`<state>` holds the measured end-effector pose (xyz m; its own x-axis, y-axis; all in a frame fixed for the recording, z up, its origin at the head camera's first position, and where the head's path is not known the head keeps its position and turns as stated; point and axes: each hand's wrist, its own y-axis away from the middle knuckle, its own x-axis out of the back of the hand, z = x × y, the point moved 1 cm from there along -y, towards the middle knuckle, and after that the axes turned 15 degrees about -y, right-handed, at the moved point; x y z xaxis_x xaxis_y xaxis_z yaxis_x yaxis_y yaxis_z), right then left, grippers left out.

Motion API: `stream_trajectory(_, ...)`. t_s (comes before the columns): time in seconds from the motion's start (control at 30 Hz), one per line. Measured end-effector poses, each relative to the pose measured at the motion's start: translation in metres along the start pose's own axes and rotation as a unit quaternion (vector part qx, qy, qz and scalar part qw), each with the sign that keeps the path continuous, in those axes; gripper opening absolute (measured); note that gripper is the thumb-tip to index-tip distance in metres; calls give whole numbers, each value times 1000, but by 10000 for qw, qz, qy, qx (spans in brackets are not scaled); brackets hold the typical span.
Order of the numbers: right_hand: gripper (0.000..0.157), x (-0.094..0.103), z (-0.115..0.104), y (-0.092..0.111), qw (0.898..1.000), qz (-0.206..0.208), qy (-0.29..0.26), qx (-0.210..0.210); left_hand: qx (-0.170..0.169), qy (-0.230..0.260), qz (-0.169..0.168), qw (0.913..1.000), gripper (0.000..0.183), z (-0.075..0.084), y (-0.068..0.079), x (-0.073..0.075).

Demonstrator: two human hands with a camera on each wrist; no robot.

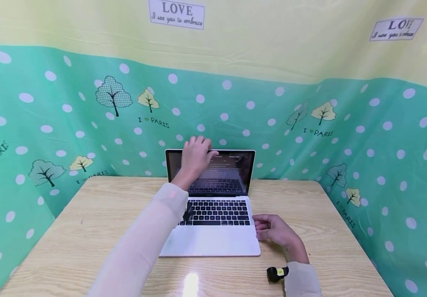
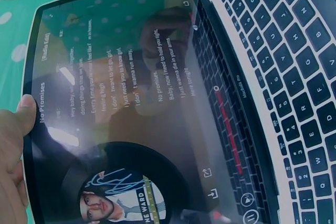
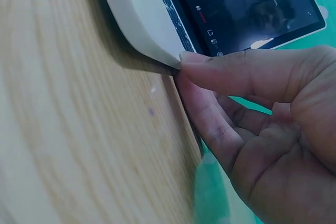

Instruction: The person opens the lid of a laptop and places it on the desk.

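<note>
An open silver laptop (image 1: 209,243) with black keys (image 1: 217,212) sits on the wooden table. Its raised screen (image 1: 233,173) shows lines of song lyrics and a round record picture, clearest in the left wrist view. At the lid's top edge, my left hand (image 1: 195,156) grips with the thumb on the front and the other fingers over the edge, partly hidden behind it. My right hand (image 1: 278,231) pinches the right side of the laptop's base. In the right wrist view the thumb (image 3: 236,72) lies at the base's edge, with the fingers lower down by the table.
The wooden table (image 1: 117,222) carries the laptop near its middle. Behind and on both sides hangs a green and yellow curtain (image 1: 87,136) with dots and trees, close to the table's far edge. A black strap device (image 1: 276,273) is by the right wrist.
</note>
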<state>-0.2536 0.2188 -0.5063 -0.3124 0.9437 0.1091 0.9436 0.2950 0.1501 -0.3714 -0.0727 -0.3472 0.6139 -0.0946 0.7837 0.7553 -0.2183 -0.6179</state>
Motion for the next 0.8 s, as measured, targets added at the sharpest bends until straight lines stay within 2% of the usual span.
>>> stream_trajectory(0.47, 60, 2, -1, 0, 10000, 18, -27, -37, 264, 507, 226, 9981, 33, -6, -14, -21)
stream_trajectory(0.8, 60, 1, -1, -2, 10000, -71, 8, 5, 284, 510, 159, 9982, 33, -13, -18, -34)
